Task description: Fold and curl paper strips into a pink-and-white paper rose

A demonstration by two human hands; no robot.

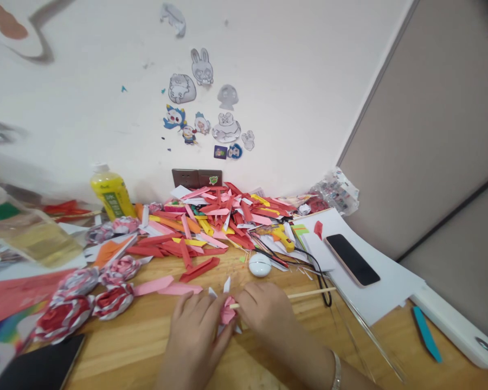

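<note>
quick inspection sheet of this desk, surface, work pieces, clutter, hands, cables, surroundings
surface: wooden tabletop, bare wood visible near the hands
job's things: pink folded paper and thin stick, both in hand
clutter: pile of folded paper strips, yellow glue gun, bottle, phone on white sheets
hands: left hand holds the paper, right hand the stick
cables: black cable curves right of the glue gun
surroundings: wall with cartoon cutouts, grey partition at right

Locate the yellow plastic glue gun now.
In the head view, the glue gun lies right of centre, between the heap of folded red and pink paper strips and the right-hand black-screened phone, behind the white egg-shaped object.
</note>
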